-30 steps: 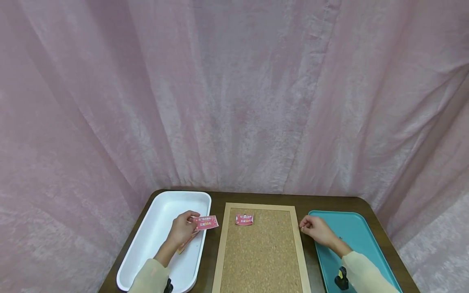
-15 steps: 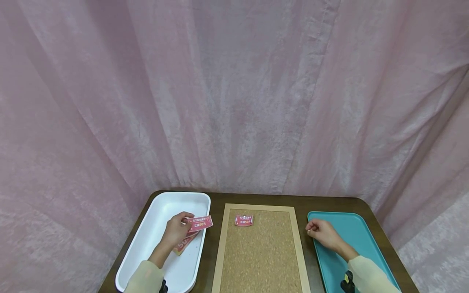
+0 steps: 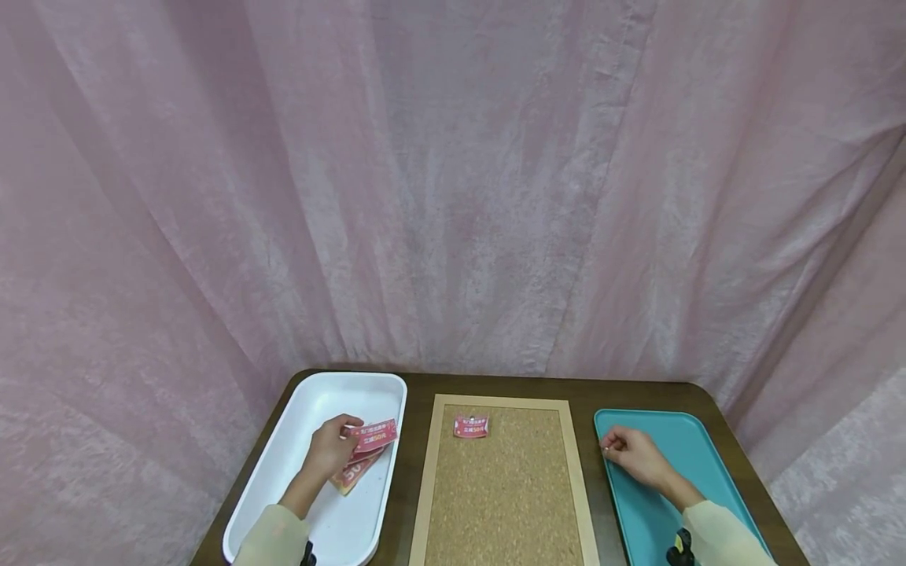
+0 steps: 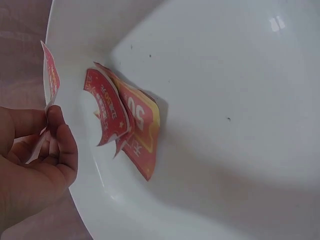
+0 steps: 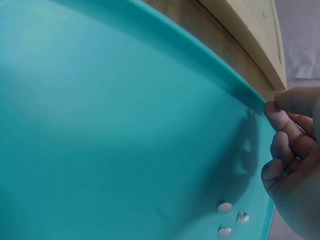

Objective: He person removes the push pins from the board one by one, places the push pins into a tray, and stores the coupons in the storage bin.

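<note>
My left hand (image 3: 331, 450) pinches a pink paper coupon (image 3: 375, 435) between thumb and fingers, above the white tray. Under it lie several more red coupons (image 4: 108, 107), overlapping and partly curled, one with a large 50 (image 4: 137, 115). Over the left edge of the teal tray, my right hand (image 3: 637, 456) has thumb and forefinger pressed together. A tiny white speck, seemingly a thumbtack (image 3: 605, 449), shows at these fingertips in the head view; the fingers hide it in the right wrist view. Beneath that hand, several silvery thumbtacks (image 5: 225, 207) lie on the teal tray.
Between the trays lies a wood-framed corkboard (image 3: 510, 495), with one pink coupon (image 3: 471, 426) fixed near its top left. The white tray (image 3: 265, 479) is at the left, the teal tray (image 3: 697, 452) at the right, on a dark wooden table (image 3: 495, 384). A pink curtain (image 3: 453, 196) hangs behind.
My left hand has drawn the coupon leftward, back over the white tray, uncovering more of the coupons below. My right hand has shifted right, from the corkboard's edge to over the teal tray.
</note>
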The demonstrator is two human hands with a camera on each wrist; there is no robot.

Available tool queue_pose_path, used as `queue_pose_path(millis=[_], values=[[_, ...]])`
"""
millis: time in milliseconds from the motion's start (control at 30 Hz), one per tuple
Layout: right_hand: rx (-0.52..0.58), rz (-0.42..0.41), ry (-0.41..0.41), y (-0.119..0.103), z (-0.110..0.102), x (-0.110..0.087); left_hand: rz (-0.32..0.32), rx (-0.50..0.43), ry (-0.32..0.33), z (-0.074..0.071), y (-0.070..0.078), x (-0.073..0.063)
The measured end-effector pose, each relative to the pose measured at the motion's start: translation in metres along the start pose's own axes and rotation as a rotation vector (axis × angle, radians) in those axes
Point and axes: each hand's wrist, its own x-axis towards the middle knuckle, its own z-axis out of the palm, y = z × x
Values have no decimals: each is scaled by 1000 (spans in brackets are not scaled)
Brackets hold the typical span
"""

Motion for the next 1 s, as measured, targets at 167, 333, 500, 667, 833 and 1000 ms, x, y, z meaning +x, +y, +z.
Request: queue_pose_path(millis=[167, 333, 500, 667, 833, 1000], values=[[10, 10, -1, 4, -2, -5, -12, 13, 7, -1, -9, -3], [9, 32, 7, 8, -7, -9, -2, -6, 0, -3, -13, -5], [-9, 40, 6, 14, -12, -11, -47, -42, -29, -3, -13, -4], [-27, 53, 9, 19, -15, -14, -101, -68, -56, -3, -12, -3], [-36, 72, 3, 22, -18, -16, -104, -52, -69, -3, -9, -3], [-39, 86, -6, 24, -19, -17, -97, -24, -85, -4, -11, -2]])
